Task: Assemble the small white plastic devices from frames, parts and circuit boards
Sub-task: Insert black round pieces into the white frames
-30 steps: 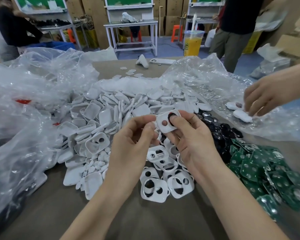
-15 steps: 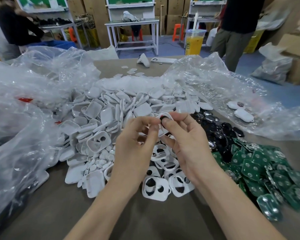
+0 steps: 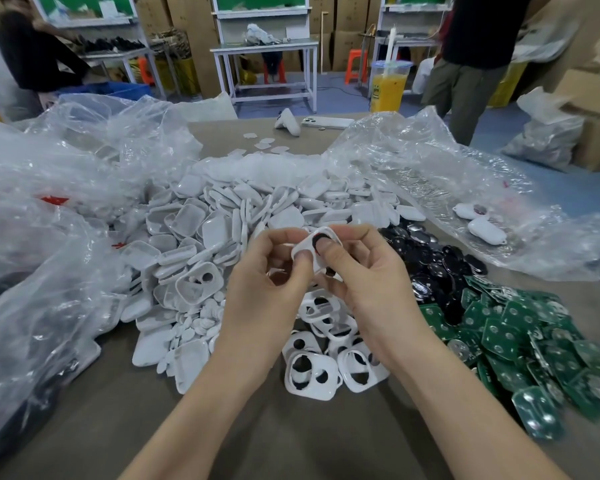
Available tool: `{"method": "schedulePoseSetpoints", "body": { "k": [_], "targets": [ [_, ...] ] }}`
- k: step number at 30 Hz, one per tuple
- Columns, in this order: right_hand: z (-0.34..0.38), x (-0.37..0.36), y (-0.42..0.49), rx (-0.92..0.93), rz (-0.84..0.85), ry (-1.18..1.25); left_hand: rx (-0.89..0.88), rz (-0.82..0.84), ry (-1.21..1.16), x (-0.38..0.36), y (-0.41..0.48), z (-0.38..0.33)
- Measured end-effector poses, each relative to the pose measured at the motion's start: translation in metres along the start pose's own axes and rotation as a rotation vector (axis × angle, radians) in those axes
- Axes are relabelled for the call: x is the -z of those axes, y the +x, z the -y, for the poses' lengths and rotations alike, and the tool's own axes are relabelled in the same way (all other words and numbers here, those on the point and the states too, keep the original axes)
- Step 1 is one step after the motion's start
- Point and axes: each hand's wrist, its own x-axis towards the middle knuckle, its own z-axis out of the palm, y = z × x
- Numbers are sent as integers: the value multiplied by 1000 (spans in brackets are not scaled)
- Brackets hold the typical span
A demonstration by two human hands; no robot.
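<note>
White frame (image 3: 310, 258) held in both hands over the middle of the bench (image 3: 291, 438), above the frame pile (image 3: 312, 375).
The frame is tilted, its long axis rising from my left hand (image 3: 267, 296) toward the right. The left fingers pinch its narrow end. My right hand (image 3: 371, 285) is nearer the larger opening: thumb pressed on 1 black round part (image 3: 316, 240) there, fingers curled behind. I judge the seating push falls to the right thumb.

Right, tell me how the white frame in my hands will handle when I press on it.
Probably light: the left hand and right hand hold the white frame with fingertips alone. Likely somewhat flexible, since large cut-outs leave only thin rims. The smooth plastic could slip, so pinch its edges.
</note>
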Motion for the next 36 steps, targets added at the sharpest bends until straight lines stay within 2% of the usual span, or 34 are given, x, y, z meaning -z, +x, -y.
{"method": "schedulePoseSetpoints", "body": {
  "k": [6,13,21,24,27,31,36],
  "targets": [
    [-1,2,-2,113,-6,-187,47,-19,-47,-1,-3,-1],
    [1,5,1,-26,35,-100,158,24,-213,-3,-6,-4],
    [-1,12,3,-3,-12,-250,149,47,-220,-6,-5,-1],
    [1,12,4,-39,-13,-150,77,69,-118,-2,-5,-3],
    [5,13,4,-89,8,-12,-51,-59,140,10,-1,0],
    [10,16,6,-154,-35,34,-79,-186,471,33,10,7],
    [17,19,9,-214,-135,124,-123,-196,577,35,8,10]
  ]
}}
